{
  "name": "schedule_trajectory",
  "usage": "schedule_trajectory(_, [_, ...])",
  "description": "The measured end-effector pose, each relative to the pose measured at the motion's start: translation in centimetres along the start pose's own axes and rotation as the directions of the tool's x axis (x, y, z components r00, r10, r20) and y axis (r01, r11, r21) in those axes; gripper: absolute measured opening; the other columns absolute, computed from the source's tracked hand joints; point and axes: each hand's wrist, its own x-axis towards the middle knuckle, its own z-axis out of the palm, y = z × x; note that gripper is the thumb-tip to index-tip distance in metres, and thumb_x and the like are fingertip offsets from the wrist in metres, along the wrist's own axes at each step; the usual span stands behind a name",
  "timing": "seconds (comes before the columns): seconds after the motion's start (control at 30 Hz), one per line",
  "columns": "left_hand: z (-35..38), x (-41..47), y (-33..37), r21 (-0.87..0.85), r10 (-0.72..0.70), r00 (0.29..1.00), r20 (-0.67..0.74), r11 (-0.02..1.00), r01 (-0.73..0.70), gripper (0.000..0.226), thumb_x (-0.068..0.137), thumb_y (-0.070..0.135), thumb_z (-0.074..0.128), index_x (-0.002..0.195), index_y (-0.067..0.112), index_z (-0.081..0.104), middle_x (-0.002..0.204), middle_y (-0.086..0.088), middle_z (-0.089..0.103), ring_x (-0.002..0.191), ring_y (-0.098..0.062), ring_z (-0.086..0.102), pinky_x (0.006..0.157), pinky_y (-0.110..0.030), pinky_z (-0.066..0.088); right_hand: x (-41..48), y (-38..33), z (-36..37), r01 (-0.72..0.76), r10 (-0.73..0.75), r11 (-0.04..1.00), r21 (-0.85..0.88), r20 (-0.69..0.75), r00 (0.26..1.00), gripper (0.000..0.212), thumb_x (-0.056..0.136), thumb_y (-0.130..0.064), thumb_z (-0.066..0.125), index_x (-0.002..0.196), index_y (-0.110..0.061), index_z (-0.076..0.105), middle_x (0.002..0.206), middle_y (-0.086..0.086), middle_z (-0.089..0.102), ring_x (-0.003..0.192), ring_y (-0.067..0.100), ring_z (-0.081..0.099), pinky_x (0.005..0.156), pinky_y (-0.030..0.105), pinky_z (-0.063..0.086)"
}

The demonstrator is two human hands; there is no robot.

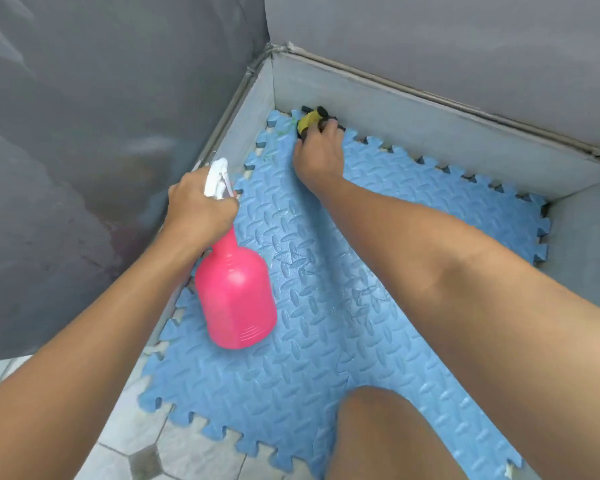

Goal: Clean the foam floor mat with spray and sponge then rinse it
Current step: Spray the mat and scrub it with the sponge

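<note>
A blue interlocking foam mat (326, 323) with a raised tread pattern lies on the floor in a wall corner. My left hand (198, 209) grips the neck of a pink spray bottle (236, 299) with a white trigger head (217, 178), held above the mat's left edge. My right hand (321, 152) reaches to the mat's far corner and presses a yellow sponge (309, 121) with a dark scouring side onto it. Faint green marks show on the mat just left of the sponge.
Grey walls (118, 98) with a pale skirting (430, 133) close the corner at left and back. Tiled floor (146, 445) shows at the lower left. My knee (388, 438) rests over the mat's near part.
</note>
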Motion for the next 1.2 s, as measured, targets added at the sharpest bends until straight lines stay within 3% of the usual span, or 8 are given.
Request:
schedule_trajectory(0.1, [-0.8, -0.7, -1.0, -0.045, 0.047, 0.998, -0.029, 0.998, -0.048, 0.004, 0.084, 0.004, 0.060, 0.084, 0.006, 0.064, 0.069, -0.005, 0.060, 0.073, -0.033, 0.054, 0.049, -0.015, 0.035, 1.4, -4.3, 1.5, 0.137, -0.135, 0.991, -0.002, 0.124, 0.983, 0.044, 0.097, -0.033, 0.050, 0.133, -0.007, 0.053, 0.139, 0.015, 0.040, 0.126, 0.034, 0.040, 0.105, 0.042, 0.042])
schedule_trajectory(0.23, [-1.3, -1.1, -1.5, -0.095, 0.028, 0.999, -0.030, 0.995, -0.031, 0.011, 0.083, 0.003, 0.056, 0.084, 0.008, 0.067, 0.075, -0.005, 0.066, 0.083, -0.037, 0.062, 0.060, -0.035, 0.040, -0.4, -4.5, 1.2, 0.247, -0.254, 0.967, 0.062, 0.152, 0.955, 0.034, 0.095, -0.029, 0.052, 0.119, -0.007, 0.061, 0.132, 0.014, 0.044, 0.120, 0.033, 0.045, 0.098, 0.043, 0.047])
schedule_trajectory(0.43, [-0.5, -0.5, -0.5, -0.060, -0.027, 1.000, 0.007, 0.998, 0.027, 0.023, 0.086, 0.001, 0.055, 0.068, 0.015, 0.048, 0.066, -0.003, 0.052, 0.076, -0.033, 0.050, 0.067, -0.032, 0.034, -10.1, 3.0, -1.8, 0.622, -0.619, 0.779, 0.080, 0.255, 0.743, 0.045, 0.092, -0.030, 0.059, 0.135, -0.015, 0.059, 0.128, 0.010, 0.050, 0.113, 0.030, 0.051, 0.081, 0.036, 0.049])
schedule_trajectory(0.5, [-0.2, -0.3, -0.5, -0.103, -0.040, 0.999, 0.034, 0.994, 0.043, 0.006, 0.084, 0.006, 0.057, 0.079, 0.009, 0.058, 0.077, -0.009, 0.062, 0.081, -0.035, 0.059, 0.069, -0.036, 0.044, -12.8, 7.2, -3.4, 0.535, -0.528, 0.844, 0.013, 0.186, 0.828, 0.048, 0.095, -0.031, 0.059, 0.139, -0.014, 0.056, 0.130, 0.011, 0.051, 0.115, 0.030, 0.051, 0.081, 0.037, 0.052])
schedule_trajectory(0.67, [0.6, -0.7, 0.6, -0.478, -0.186, 0.953, 0.239, 0.832, 0.282, 0.023, 0.071, 0.032, 0.069, 0.088, 0.019, 0.072, 0.111, -0.021, 0.074, 0.092, -0.019, 0.069, 0.079, -0.049, 0.065, -13.7, 21.8, -9.2, 0.016, -0.023, 0.991, -0.133, -0.052, 0.998, 0.043, 0.098, -0.038, 0.052, 0.134, -0.014, 0.054, 0.130, 0.015, 0.047, 0.121, 0.033, 0.046, 0.092, 0.043, 0.048])
schedule_trajectory(0.9, [2.3, -0.8, 1.0, -0.449, -0.137, 0.973, 0.185, 0.869, 0.208, 0.046, 0.083, 0.053, 0.072, 0.095, 0.009, 0.076, 0.095, -0.017, 0.076, 0.075, -0.017, 0.065, 0.077, -0.053, 0.064, -9.3, 28.3, -11.0, -0.642, 0.616, 0.767, -0.022, -0.258, 0.744, 0.049, 0.091, -0.032, 0.048, 0.125, 0.004, 0.055, 0.134, 0.030, 0.042, 0.127, 0.048, 0.041, 0.110, 0.047, 0.036])
schedule_trajectory(1.03, [2.3, -1.2, 1.0, -0.435, -0.092, 0.984, 0.150, 0.888, 0.149, 0.058, 0.077, 0.056, 0.075, 0.094, 0.001, 0.071, 0.083, -0.017, 0.068, 0.068, -0.016, 0.058, 0.070, -0.052, 0.064, -6.4, 18.3, -7.4, -0.457, 0.455, 0.889, 0.044, -0.205, 0.866, 0.040, 0.094, -0.031, 0.053, 0.123, -0.002, 0.056, 0.133, 0.024, 0.044, 0.126, 0.042, 0.041, 0.104, 0.045, 0.039])
schedule_trajectory(1.2, [1.8, -2.5, 0.4, -0.427, -0.019, 0.993, 0.115, 0.902, 0.067, 0.032, 0.086, 0.033, 0.080, 0.094, 0.005, 0.068, 0.069, -0.005, 0.056, 0.069, -0.017, 0.054, 0.070, -0.053, 0.065, -6.0, 5.1, -3.0, 0.088, -0.089, 0.996, 0.024, 0.060, 0.994, 0.047, 0.096, -0.036, 0.053, 0.133, -0.007, 0.055, 0.135, 0.018, 0.044, 0.123, 0.036, 0.042, 0.102, 0.045, 0.044])
